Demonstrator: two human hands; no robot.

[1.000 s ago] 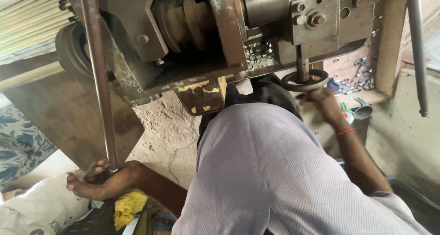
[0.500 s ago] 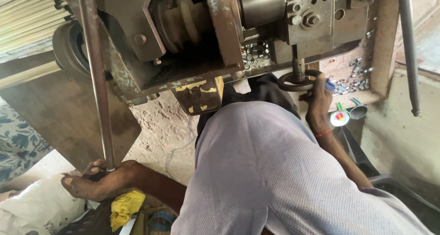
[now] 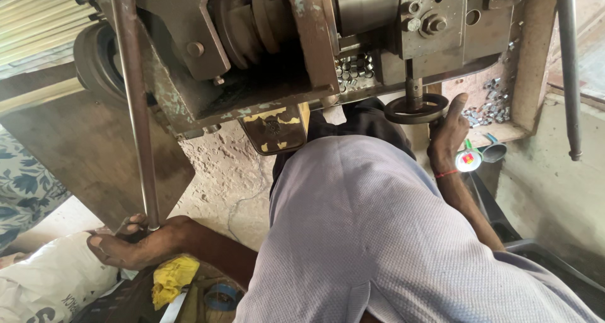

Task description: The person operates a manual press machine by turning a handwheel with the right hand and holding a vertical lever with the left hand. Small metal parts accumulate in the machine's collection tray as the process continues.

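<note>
- At the far left lie a blue-and-white floral cloth (image 3: 25, 190) and a white printed sack (image 3: 47, 285), with a crumpled yellow rag (image 3: 171, 279) just to their right.
- The left hand (image 3: 142, 244) sits at the foot of a long steel lever rod (image 3: 135, 109), fingers curled around it in a closed grip; the rod rises steeply past the machine.
- In the middle, the worn metal machine body (image 3: 265, 64) shows a stepped pulley (image 3: 252, 23) and a small plate with chipped yellow paint (image 3: 274, 129) hanging below it.
- Small silvery metal parts (image 3: 353, 71) lie heaped behind the frame; more are piled at the right (image 3: 488, 109).
- The right hand (image 3: 449, 137) is up against the rim of a small black handwheel (image 3: 416, 109), thumb raised along its edge; whether the fingers clamp it I cannot tell.
- Judging from this, both controls are manned and work is mid-cycle; how many pieces remain cannot be judged.
</note>
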